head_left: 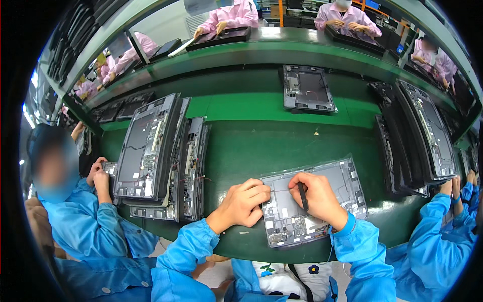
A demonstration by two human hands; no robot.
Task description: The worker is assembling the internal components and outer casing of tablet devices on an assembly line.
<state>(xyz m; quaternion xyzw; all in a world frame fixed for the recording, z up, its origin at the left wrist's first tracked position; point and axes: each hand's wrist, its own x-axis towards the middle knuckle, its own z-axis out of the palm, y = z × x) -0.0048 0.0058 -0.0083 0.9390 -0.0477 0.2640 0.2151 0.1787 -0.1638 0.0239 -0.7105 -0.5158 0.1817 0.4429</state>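
Observation:
An opened, tablet-like device [322, 186] lies on the green table in front of me, its grey battery area and circuit board showing. My left hand [242, 204] grips its left edge with curled fingers. Over the middle of the device, my right hand [317, 198] pinches a slim black pen-like tool [303, 195]. The tool slants down toward the inside of the device. Its tip is too small to make out, and I cannot tell whether it touches anything. Thin dark cables run across the battery area.
Similar opened devices stand in a tall stack [148, 146] to the left and another stack [427, 131] to the right. One more device [308, 88] lies on the bright green strip ahead. A raised shelf [282, 48] crosses beyond it. Co-workers in blue sit at both sides; others in pink work opposite.

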